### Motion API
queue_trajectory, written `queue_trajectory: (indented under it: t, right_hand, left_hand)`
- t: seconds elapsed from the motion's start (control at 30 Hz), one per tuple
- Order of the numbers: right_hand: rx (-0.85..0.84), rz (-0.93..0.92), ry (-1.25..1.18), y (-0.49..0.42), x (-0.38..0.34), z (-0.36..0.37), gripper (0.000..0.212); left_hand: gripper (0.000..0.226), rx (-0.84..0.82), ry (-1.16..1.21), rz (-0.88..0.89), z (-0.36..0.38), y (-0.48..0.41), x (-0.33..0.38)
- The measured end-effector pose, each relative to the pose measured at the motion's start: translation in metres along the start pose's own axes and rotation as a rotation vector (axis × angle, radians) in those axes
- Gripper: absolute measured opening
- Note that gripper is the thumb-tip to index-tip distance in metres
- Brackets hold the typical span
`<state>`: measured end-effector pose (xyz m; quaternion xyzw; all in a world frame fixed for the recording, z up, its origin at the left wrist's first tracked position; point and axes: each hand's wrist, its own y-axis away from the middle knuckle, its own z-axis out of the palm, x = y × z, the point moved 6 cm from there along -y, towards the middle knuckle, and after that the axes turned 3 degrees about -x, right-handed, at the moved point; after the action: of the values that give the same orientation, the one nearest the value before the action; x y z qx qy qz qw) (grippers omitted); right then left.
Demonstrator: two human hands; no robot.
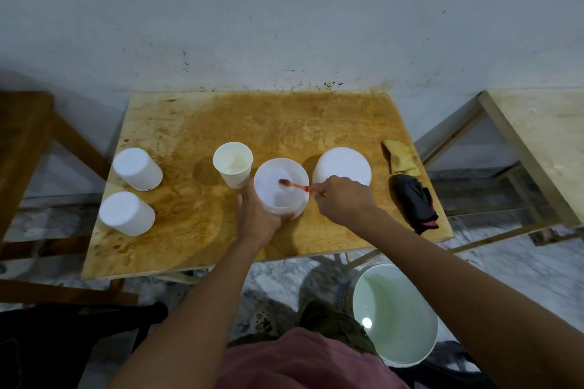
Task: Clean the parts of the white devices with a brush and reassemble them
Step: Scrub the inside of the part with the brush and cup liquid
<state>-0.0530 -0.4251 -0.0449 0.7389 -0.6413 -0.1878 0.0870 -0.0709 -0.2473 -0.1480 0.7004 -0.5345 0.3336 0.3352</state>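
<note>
A person stands at a stained wooden table (196, 123) pushed against a grey wall, seen from above. Both bare forearms reach forward over the front edge.

Near the middle of the table, closer to the front edge, the left hand (257, 215) grips a white, see-through tub (278, 199). The fingers are curled round the tub's near wall, and its open top faces up. Whether the tub rests on the table or is lifted cannot be told.

The right hand (344, 199) pinches the handle end of a thin red brush (295, 185). The brush reaches left over the rim, and its bristle head is inside the tub.

An open white cup (233, 167) stands just beside the tub, behind and to its left. A white dome (343, 164) sits just right of the tub, partly hidden by the right hand.

Two white cylinders stand along the left edge, the far device (137, 169) and the near device (126, 213), close together.

At the right edge lies a yellow cloth (399, 158), with a black cloth (414, 199) touching it on the near side.

On the floor off the front right corner stands a white bucket (395, 313) holding pale liquid.
</note>
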Motion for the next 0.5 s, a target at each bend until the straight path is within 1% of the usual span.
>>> queue_trajectory:
  t: [0.1,0.2,0.33,0.43,0.5]
  right_hand:
    - [-0.042,-0.03,-0.038,0.0029,-0.0057,-0.0017,0.032]
    - [0.022,-0.003,0.024,0.0043,-0.0053,-0.0081,0.033]
    - [-0.06,-0.02,-0.053,0.0066,-0.0086,-0.0021,0.032]
    - [-0.009,0.015,-0.003,0.006,-0.0079,-0.0024,0.033]
    - [-0.034,0.029,-0.029,0.0053,-0.0082,0.0007,0.032]
  left_hand:
    - [0.113,-0.002,0.028,-0.009,-0.0009,0.0011,0.0003]
    - [0.113,-0.007,0.027,-0.006,-0.0018,0.0023,0.0013]
    - [0.112,0.0,0.022,-0.004,-0.0022,0.0029,0.0016]
    - [0.112,0.004,0.022,-0.003,-0.0021,0.0022,0.0012]
    - [0.11,0.007,0.03,0.001,-0.0013,0.0023,0.001]
